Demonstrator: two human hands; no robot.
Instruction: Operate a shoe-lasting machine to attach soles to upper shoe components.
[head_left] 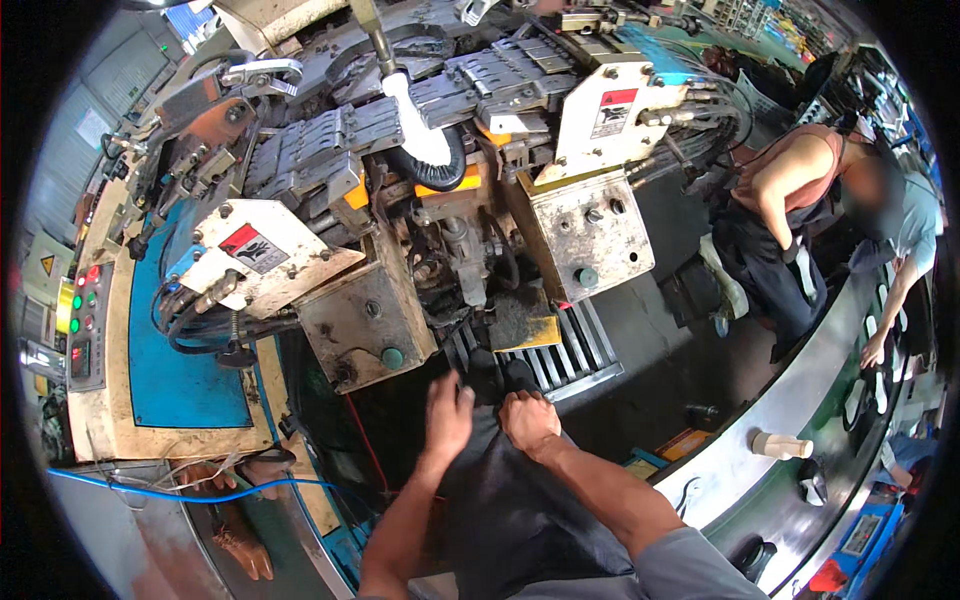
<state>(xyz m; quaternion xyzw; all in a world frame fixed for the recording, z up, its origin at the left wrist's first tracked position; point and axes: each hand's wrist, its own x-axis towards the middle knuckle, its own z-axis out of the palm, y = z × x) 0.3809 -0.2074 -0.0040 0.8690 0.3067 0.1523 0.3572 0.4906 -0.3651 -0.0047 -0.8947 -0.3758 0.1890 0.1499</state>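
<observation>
My left hand (449,412) is lifted over my dark trousers, slightly blurred, its fingers loosely apart with nothing visible in them. To its right, my right hand (530,420) rests closed at my knee, fingers curled, and no object shows in it. Ahead of both hands stands a large machine with hinged metal plates (370,125). A white shoe-shaped piece (418,125) sits in its middle, under a metal rod (372,35) and against a black ribbed ring (440,172). Below it, near my feet, is a yellow-edged pedal (530,332).
Cream boxes with green buttons (585,278) flank the machine's centre. At the left is a button panel (88,320) and a blue hose (270,485). A curved conveyor (740,455) carrying shoe parts runs along the right, with two other people (790,190) beside it.
</observation>
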